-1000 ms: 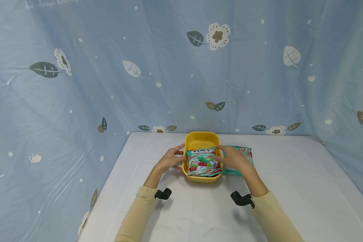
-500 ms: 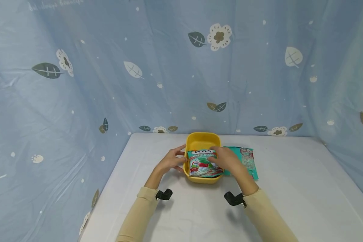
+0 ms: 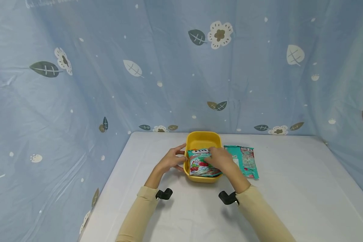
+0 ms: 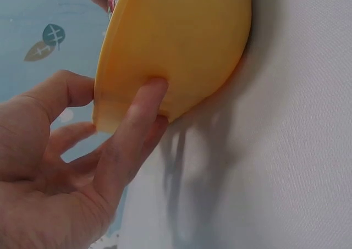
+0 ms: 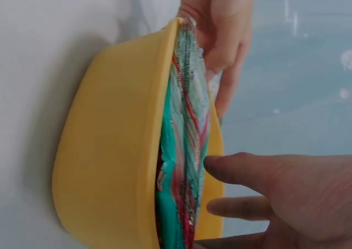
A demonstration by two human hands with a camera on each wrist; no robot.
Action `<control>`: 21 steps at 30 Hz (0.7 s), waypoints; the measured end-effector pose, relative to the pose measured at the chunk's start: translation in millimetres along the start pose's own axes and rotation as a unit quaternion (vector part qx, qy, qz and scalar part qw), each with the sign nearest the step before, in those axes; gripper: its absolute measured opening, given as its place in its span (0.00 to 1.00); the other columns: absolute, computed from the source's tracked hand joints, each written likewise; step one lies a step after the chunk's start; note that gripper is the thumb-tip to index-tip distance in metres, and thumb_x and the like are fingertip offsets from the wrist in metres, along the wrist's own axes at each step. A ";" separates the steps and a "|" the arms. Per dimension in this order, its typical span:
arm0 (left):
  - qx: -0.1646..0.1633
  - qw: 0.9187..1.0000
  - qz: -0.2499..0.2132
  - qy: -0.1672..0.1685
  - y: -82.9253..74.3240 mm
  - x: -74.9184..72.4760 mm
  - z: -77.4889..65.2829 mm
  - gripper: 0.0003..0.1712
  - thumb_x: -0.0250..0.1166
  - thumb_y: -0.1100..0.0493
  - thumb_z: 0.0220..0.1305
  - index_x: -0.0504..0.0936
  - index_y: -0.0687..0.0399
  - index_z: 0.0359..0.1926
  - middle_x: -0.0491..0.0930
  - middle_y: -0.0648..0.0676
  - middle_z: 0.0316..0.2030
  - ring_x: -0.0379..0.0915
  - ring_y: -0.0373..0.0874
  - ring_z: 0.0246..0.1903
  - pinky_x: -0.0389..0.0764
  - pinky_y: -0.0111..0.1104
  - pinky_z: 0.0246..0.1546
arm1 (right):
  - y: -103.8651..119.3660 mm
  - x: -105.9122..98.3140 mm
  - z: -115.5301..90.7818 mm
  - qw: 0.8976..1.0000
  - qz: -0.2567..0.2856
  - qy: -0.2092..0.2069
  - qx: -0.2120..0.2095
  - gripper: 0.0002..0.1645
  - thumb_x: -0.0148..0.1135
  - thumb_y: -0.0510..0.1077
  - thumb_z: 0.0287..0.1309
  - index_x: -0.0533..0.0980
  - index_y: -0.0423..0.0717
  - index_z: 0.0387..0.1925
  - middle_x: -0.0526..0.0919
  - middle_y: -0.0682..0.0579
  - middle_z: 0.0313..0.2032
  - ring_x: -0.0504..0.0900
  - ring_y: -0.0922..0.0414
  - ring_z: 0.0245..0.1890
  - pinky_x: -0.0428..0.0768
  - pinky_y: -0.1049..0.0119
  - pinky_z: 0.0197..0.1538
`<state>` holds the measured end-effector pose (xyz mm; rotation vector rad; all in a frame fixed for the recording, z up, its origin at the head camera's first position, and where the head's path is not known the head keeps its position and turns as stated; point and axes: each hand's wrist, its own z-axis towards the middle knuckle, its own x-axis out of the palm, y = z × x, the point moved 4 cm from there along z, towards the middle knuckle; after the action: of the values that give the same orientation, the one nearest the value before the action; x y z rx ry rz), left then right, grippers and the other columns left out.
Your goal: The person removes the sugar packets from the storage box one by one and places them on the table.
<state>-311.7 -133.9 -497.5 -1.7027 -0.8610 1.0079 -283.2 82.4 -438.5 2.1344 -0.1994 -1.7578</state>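
Observation:
A yellow plastic tub [image 3: 203,137] stands on the white table, holding a teal candy bag [image 3: 198,165] printed "FOX'S" and "MINT BLOSSOM". My left hand [image 3: 169,160] rests its spread fingertips on the tub's left side; in the left wrist view the fingers are nearly straight against the yellow wall. My right hand [image 3: 222,159] lies over the bag's right part and hides some of its print. Seen from the right wrist, the thumb and fingers [image 5: 242,208] are extended and the thumb tip touches the bag's face or nearly so.
Just right of the tub, a second teal candy bag [image 3: 248,160] lies flat on the white table [image 3: 290,188], partly behind my right hand. A blue patterned cloth [image 3: 169,67] hangs behind and to the left of the table.
My right hand has moved left from the tub's right rim onto the candy bag, uncovering more of the second bag. The left hand stays at the tub's side.

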 end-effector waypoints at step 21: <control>0.007 1.000 -0.003 0.000 1.4 -0.3 0.4 0.42 0.62 0.63 0.65 0.56 0.44 0.77 0.70 0.65 0.64 0.78 0.54 0.53 0.90 0.45 0.30 | 1.0 12.7 12.0 0.996 -0.028 -0.017 0.079 0.33 0.62 0.61 0.61 0.75 0.41 0.57 0.83 0.39 0.45 0.78 0.42 0.43 0.84 0.45 0.46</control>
<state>-312.1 -134.4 -498.9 -1.6885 -0.8567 1.0074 -292.0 74.9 -451.6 2.2413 -0.2992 -1.8668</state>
